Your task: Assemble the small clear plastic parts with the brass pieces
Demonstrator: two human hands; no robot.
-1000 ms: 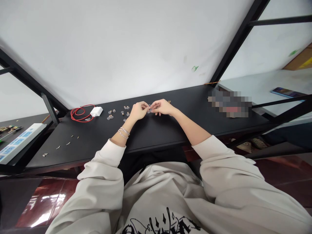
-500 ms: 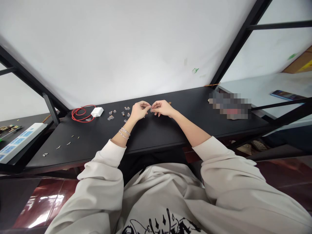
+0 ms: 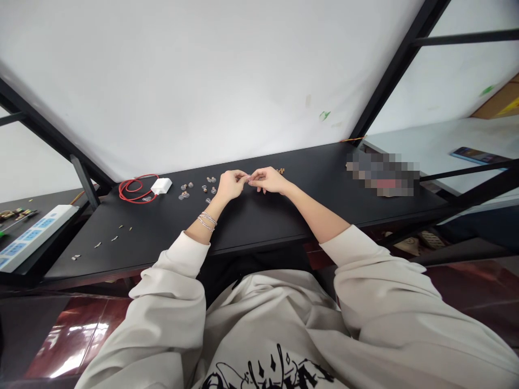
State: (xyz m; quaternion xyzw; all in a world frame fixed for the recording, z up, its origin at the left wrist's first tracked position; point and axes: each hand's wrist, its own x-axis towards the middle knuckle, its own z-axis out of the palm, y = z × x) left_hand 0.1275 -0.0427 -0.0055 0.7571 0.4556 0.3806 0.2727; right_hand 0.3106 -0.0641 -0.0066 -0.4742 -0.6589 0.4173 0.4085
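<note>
My left hand (image 3: 230, 185) and my right hand (image 3: 270, 179) meet fingertip to fingertip over the far middle of the black table (image 3: 259, 221). Both pinch a tiny part between them, too small to name. My left wrist wears thin silver bracelets (image 3: 206, 220). Several small clear and metal parts (image 3: 197, 188) lie scattered on the table just left of my left hand. A few small brown pieces (image 3: 280, 170) lie right behind my right hand.
A white charger (image 3: 161, 186) with a coiled red cable (image 3: 133, 188) lies at the back left. Tiny pieces (image 3: 106, 241) dot the left front. A white power strip (image 3: 30, 234) sits far left. A phone (image 3: 474, 155) rests on the right-hand desk. Black frame posts rise on both sides.
Both hands stay pinched together in nearly the same spot, with only slight finger movement. Nothing else on the table has moved.
</note>
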